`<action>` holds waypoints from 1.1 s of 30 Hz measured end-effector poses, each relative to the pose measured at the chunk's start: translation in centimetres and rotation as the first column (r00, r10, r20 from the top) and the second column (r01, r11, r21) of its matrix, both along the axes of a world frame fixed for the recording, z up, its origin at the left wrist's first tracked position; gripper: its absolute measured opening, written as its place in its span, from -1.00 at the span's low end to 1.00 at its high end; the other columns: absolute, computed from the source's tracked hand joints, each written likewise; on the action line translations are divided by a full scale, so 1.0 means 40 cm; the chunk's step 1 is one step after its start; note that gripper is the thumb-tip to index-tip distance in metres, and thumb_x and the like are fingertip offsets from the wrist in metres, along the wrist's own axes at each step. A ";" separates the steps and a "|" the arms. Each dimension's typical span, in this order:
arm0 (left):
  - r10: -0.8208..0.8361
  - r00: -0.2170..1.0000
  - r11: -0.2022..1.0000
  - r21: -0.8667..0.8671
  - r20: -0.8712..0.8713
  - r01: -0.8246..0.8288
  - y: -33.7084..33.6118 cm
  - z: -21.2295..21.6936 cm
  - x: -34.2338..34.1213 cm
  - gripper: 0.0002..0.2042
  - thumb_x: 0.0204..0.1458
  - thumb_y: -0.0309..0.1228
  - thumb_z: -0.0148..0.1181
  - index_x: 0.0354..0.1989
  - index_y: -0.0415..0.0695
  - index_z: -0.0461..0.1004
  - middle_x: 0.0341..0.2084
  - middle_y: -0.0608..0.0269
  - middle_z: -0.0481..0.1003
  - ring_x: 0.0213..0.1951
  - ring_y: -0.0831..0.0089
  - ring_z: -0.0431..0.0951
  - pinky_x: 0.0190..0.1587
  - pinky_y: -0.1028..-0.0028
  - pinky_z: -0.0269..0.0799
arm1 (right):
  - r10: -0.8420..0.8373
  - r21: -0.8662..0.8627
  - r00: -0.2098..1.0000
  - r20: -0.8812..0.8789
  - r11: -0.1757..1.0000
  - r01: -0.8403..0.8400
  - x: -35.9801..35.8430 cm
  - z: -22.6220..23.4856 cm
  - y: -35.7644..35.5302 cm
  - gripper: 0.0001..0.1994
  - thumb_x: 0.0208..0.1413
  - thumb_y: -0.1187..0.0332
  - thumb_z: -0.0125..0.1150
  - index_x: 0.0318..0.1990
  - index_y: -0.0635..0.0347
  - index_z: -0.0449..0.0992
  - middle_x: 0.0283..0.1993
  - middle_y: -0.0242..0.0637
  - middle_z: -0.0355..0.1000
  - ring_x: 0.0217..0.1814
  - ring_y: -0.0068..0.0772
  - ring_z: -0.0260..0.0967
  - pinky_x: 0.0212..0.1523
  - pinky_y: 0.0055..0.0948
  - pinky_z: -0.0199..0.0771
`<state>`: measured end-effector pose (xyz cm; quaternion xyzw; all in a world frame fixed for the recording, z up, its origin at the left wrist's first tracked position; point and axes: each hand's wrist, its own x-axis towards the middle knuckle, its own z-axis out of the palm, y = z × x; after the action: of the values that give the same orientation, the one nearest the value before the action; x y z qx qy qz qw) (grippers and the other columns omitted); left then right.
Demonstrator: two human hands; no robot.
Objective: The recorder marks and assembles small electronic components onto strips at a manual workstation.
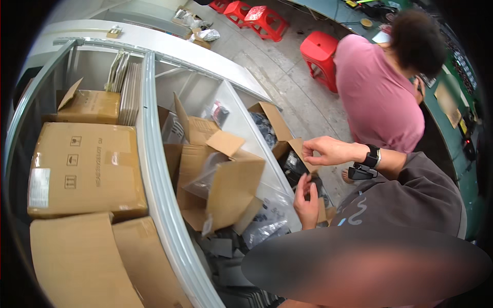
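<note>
A pale grey metal frame [152, 154] with white panels spans the left and middle, divided into bays. A long dark green workbench [454, 143] curves along the right edge, crowded with tools and parts. Between them a co-worker in a pink short-sleeved shirt [380, 92] leans toward the bench.

In the left bay, a large taped brown cardboard carton [115, 169] with a white label sits among other cartons. In the next bay, an open brown cardboard carton with raised flaps [233, 195] stands tilted. A red plastic stool [318, 49] stands on the grey concrete floor beside the co-worker, with more stools farther back.

A crumpled clear plastic bag [267, 223] lies just beside the tilted carton. A smaller open brown carton [297, 146] sits just beyond the white panel, near both hands, with dark plastic-wrapped items [292, 165] inside.

The right hand [328, 151] is over this smaller carton's edge, fingers curled toward the thumb; whether it grips the flap cannot be told. The left hand [306, 203], lower down, is open and slightly blurred, fingers parted around nothing visible. A black-strapped watch [371, 155] circles the right wrist.
</note>
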<state>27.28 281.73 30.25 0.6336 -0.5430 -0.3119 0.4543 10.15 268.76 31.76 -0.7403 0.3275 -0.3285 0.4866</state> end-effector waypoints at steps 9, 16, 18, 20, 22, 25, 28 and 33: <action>0.042 0.995 0.971 0.231 0.090 -0.062 -0.174 0.011 0.235 -0.85 0.19 -0.45 0.18 -0.17 -0.29 0.53 -0.36 0.26 0.58 -0.30 0.59 0.53 -0.18 0.58 0.44 | -0.014 0.221 0.913 0.407 0.972 -0.084 0.212 -0.012 -0.475 -0.83 0.23 0.29 0.13 -0.26 0.21 0.46 -0.34 -0.41 0.44 -0.25 -0.59 0.38 -0.18 -0.49 0.43; 0.159 0.924 0.873 0.487 -0.346 0.032 -0.416 -0.117 0.308 -0.82 0.27 -0.39 0.12 -0.15 -0.26 0.53 -0.29 0.29 0.59 -0.26 0.58 0.53 -0.14 0.60 0.41 | -0.308 0.495 0.619 0.723 0.856 -0.152 0.177 0.013 -1.006 -0.85 0.28 0.25 0.16 -0.20 0.12 0.49 -0.26 -0.43 0.48 -0.15 -0.57 0.44 -0.03 -0.51 0.46; 0.198 0.883 0.879 0.476 -0.425 0.032 -0.530 -0.159 0.336 -0.81 0.28 -0.40 0.09 -0.13 -0.27 0.53 -0.25 0.28 0.59 -0.24 0.59 0.53 -0.11 0.60 0.40 | -0.371 0.536 0.536 0.758 0.823 -0.188 0.172 0.014 -1.145 -0.83 0.28 0.22 0.18 -0.18 0.11 0.49 -0.26 -0.44 0.49 -0.14 -0.56 0.45 -0.02 -0.50 0.47; 0.202 0.884 0.883 0.470 -0.423 0.023 -0.692 -0.141 0.356 -0.81 0.29 -0.39 0.09 -0.11 -0.27 0.52 -0.24 0.27 0.59 -0.23 0.59 0.53 -0.11 0.60 0.42 | -0.430 0.572 0.469 0.772 0.791 -0.216 0.136 -0.002 -1.285 -0.84 0.28 0.23 0.17 -0.19 0.10 0.50 -0.25 -0.45 0.50 -0.15 -0.55 0.46 -0.03 -0.49 0.49; 0.219 0.879 0.887 0.461 -0.424 0.001 -0.867 -0.126 0.367 -0.80 0.30 -0.39 0.07 -0.09 -0.27 0.51 -0.21 0.25 0.59 -0.21 0.60 0.54 -0.09 0.58 0.44 | -0.460 0.586 0.431 0.776 0.780 -0.222 0.100 -0.012 -1.429 -0.85 0.28 0.24 0.17 -0.20 0.09 0.51 -0.24 -0.46 0.50 -0.15 -0.55 0.46 -0.03 -0.49 0.50; 0.146 0.886 0.905 0.422 -0.441 0.061 -1.136 -0.120 0.362 -0.79 0.30 -0.38 0.07 -0.07 -0.28 0.50 -0.18 0.25 0.58 -0.18 0.59 0.54 -0.08 0.58 0.45 | -0.567 0.666 0.456 0.686 0.741 -0.081 0.035 -0.028 -1.583 -0.87 0.26 0.27 0.16 -0.23 0.10 0.53 -0.25 -0.46 0.51 -0.17 -0.58 0.48 -0.12 -0.53 0.50; 0.088 0.891 0.895 0.428 -0.446 0.126 -1.350 -0.145 0.388 -0.78 0.30 -0.38 0.06 -0.05 -0.27 0.50 -0.16 0.24 0.58 -0.17 0.59 0.53 -0.07 0.58 0.44 | -0.599 0.709 0.501 0.625 0.704 -0.043 0.040 -0.096 -1.714 -0.86 0.25 0.25 0.18 -0.23 0.09 0.52 -0.25 -0.47 0.50 -0.20 -0.59 0.46 -0.13 -0.55 0.49; 0.017 0.896 0.827 0.510 -0.444 0.237 -1.669 -0.223 0.432 -0.78 0.30 -0.39 0.06 -0.03 -0.25 0.51 -0.14 0.24 0.57 -0.15 0.59 0.53 -0.05 0.58 0.43 | -0.657 0.840 0.603 0.452 0.541 -0.040 0.090 -0.160 -1.941 -0.85 0.23 0.23 0.20 -0.26 0.09 0.51 -0.29 -0.48 0.49 -0.25 -0.61 0.43 -0.18 -0.57 0.47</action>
<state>44.57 214.99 21.33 0.6195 -0.3523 -0.6130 0.3411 13.76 191.10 25.36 -0.1707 0.3513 -0.5056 0.7693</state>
